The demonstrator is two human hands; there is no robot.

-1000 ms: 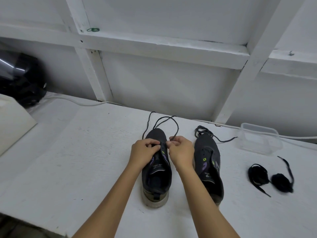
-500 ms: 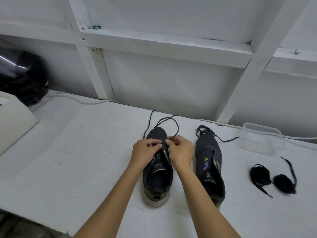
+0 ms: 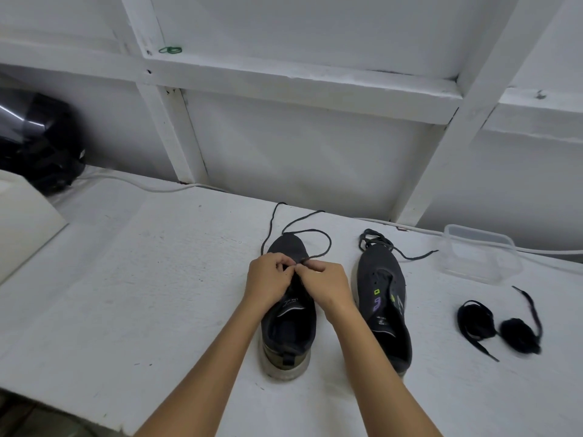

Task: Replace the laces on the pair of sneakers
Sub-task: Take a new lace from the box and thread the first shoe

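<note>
We had both hands, left hand [image 3: 270, 280] and right hand [image 3: 325, 283], fingers pinching the thin dark lace [image 3: 310, 239] at the left dark mesh sneaker [image 3: 288, 326]; the right dark sneaker [image 3: 383, 298] sat unlaced.

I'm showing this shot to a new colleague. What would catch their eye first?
Two hands, the left hand and right hand, meet mid-table over the left sneaker, pinching its lace, which loops past the toe. Right of the other sneaker lie two bundled black laces.
</note>
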